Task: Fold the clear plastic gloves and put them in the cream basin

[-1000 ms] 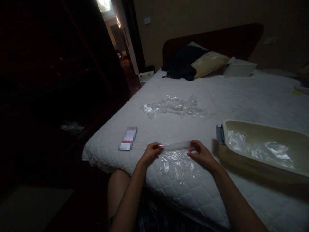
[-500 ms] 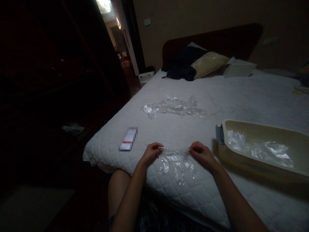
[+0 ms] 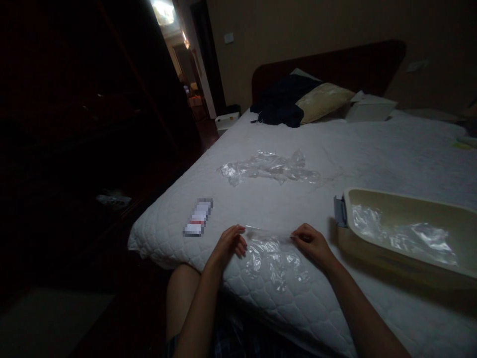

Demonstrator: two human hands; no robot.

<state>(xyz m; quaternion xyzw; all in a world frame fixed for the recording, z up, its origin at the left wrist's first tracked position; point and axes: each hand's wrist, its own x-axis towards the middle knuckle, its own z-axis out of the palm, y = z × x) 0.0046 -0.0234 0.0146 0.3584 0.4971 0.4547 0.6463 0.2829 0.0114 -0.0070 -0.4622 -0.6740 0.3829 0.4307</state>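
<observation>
A clear, crinkled plastic bag (image 3: 274,256) lies over the near edge of the white quilted bed (image 3: 238,204). My right hand (image 3: 311,243) pinches its top right corner between thumb and fingertips. At the top left corner, my left hand (image 3: 231,244) has its fingers apart, with the fingertips beside the plastic and no grip on it. Farther up the bed, more crumpled clear plastic (image 3: 268,166) is spread out. To the right stands a cream plastic bin (image 3: 391,199) with a grey latch, and clear plastic (image 3: 417,236) lies inside it.
A phone-like object (image 3: 198,217), its surface pixelated, lies left of my left hand. Dark clothing (image 3: 283,99), a beige pillow (image 3: 324,102) and a pale box (image 3: 370,108) sit by the headboard (image 3: 335,62). Dark floor borders the bed's left side.
My left hand has loosened its pinch on the bag's left corner, and its fingers have spread. The right hand keeps its hold, shifted very slightly.
</observation>
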